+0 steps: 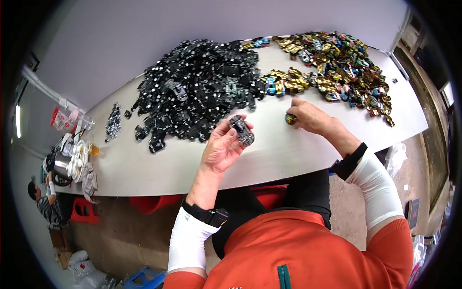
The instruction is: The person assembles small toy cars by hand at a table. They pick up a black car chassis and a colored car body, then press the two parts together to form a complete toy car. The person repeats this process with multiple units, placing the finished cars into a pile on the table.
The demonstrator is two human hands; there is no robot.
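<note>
My left hand (222,150) is closed around a dark toy car chassis (241,131), held just above the table in front of the black heap. A little to the right, my right hand (309,117) pinches a small gold-and-dark toy car body (290,119) close to the tabletop; much of it is hidden by the fingers. Behind my left hand spreads a large heap of black toy car chassis (197,86). Gold and coloured toy car bodies (346,67) are piled at the right, with a row of them (288,82) reaching toward the black heap.
At the left lies a small pile of shiny metallic parts (113,123). Beyond it stand a tray with white cups (77,161), a steel kettle (61,166) and a rag (89,180). Red stools (85,209) sit below the table (144,176). Another person (45,204) is at the far left.
</note>
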